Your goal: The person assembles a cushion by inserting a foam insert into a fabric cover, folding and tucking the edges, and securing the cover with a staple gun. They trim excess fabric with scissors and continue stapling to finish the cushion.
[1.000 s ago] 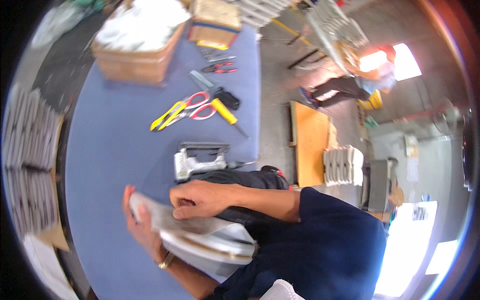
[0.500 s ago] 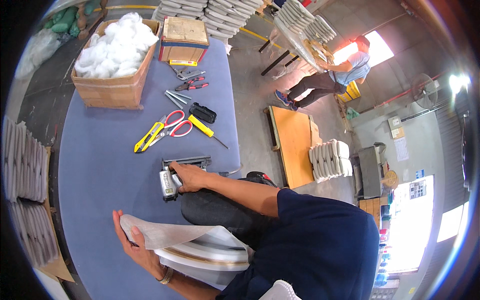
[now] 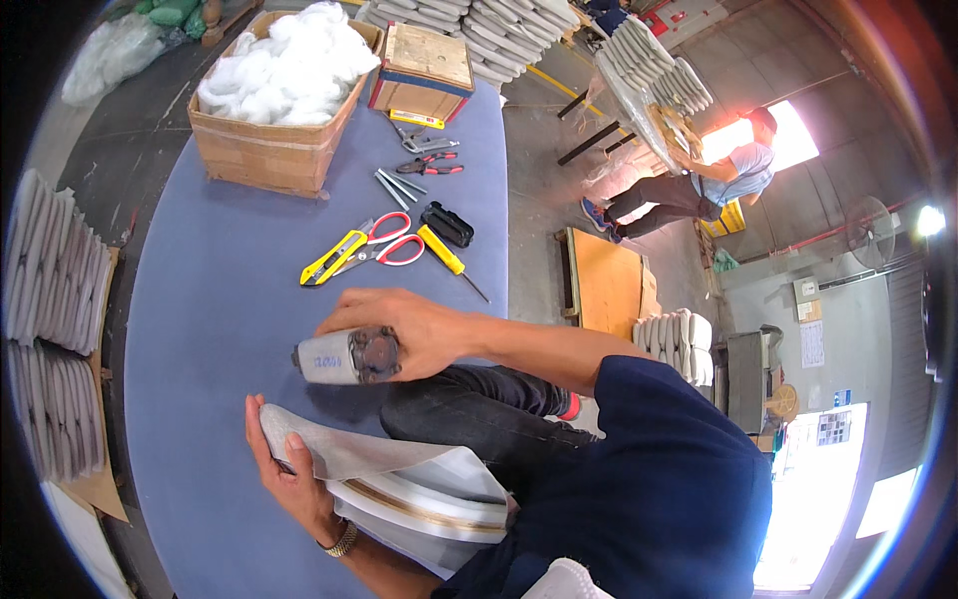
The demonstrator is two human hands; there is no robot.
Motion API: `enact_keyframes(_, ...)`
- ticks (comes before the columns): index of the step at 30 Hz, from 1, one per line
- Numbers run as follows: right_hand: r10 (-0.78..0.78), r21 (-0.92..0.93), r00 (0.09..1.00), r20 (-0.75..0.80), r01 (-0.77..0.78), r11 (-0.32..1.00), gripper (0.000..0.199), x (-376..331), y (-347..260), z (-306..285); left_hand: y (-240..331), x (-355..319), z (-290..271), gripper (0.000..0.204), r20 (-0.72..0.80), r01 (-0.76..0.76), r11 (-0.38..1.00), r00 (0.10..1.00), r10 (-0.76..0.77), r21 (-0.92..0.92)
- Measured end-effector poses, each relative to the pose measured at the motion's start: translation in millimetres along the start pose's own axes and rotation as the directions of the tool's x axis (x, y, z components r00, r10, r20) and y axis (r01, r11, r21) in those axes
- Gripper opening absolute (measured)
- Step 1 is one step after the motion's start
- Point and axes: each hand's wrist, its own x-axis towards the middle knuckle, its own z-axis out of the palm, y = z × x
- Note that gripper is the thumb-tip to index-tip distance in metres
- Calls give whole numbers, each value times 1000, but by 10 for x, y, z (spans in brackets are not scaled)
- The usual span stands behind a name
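Observation:
My right hand (image 3: 424,324) is wrapped round a grey pneumatic staple gun (image 3: 331,357), lifted over the table with its rounded cap end showing. Its nose is hidden. In my left hand (image 3: 296,487), thumb on top, is the end of a curved upholstered piece (image 3: 429,511) resting against my body. Light grey fabric (image 3: 359,442) folds over its upper side. A white padded edge and a brown strip show along the curve. The staple gun is above the fabric and apart from it.
On the blue table (image 3: 220,399) lie a yellow utility knife (image 3: 334,258), red-handled scissors (image 3: 384,245), a yellow screwdriver (image 3: 444,252), a black case (image 3: 448,224), staple strips (image 3: 397,188) and pliers (image 3: 431,163). A carton of white stuffing (image 3: 264,155) and wooden box (image 3: 424,75) stand behind. Another person (image 3: 718,175) works at a far table.
My right hand has raised the staple gun off the table and turned it, bringing it nearer the upholstered piece. My left hand keeps its hold. The whole view has shifted slightly.

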Motion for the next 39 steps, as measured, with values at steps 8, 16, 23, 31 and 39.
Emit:
enact_keyframes(8, -175, 110, 983, 61, 167, 980, 68, 141, -286, -46, -201, -16, -3, 59, -45, -98, 990, 995, 94, -104)
enact_keyframes(16, 69, 46, 945, 319, -88, 995, 69, 310, -556, 64, -138, 27, -130, 72, -8, -115, 993, 993, 115, 1)
enact_keyframes(23, 21, 8, 922, 386, -26, 1000, 68, 320, -573, 90, -229, 24, -85, 77, -13, -150, 988, 989, 149, -37)
enact_keyframes(31, 81, -44, 911, 405, -68, 997, 63, 316, -643, 144, -226, -6, -94, 77, -33, -137, 989, 990, 135, -59)
enact_keyframes(39, 231, -151, 801, 551, -177, 973, 63, 672, -796, 138, -326, 18, -123, 76, -59, -140, 987, 989, 135, -85)
